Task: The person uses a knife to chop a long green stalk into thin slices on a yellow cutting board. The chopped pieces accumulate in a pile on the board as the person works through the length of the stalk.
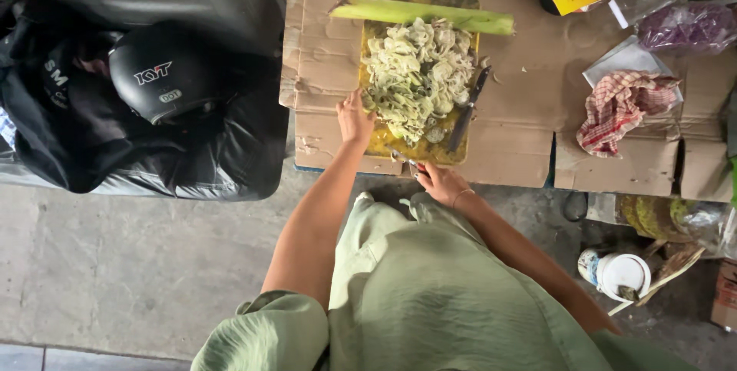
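Fingers (359,102) of left hand (354,119), held together, are pressed against pale green shredded vegetable pile (418,75) at frame centre-top on yellow rectangular cutting board (384,141); right hand (441,183) is clamped on small metal tool (404,159); black-handled knife (468,108) is laid right of pile.

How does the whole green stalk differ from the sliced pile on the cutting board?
The green stalk is one long uncut piece; the sliced pile is many small curled bits. The stalk is bright green, the pile pale cream-green. The stalk lies crosswise at the far edge of the cutting board; the pile is heaped in its middle, with the left hand at its edge. Both rest on the same yellow board.
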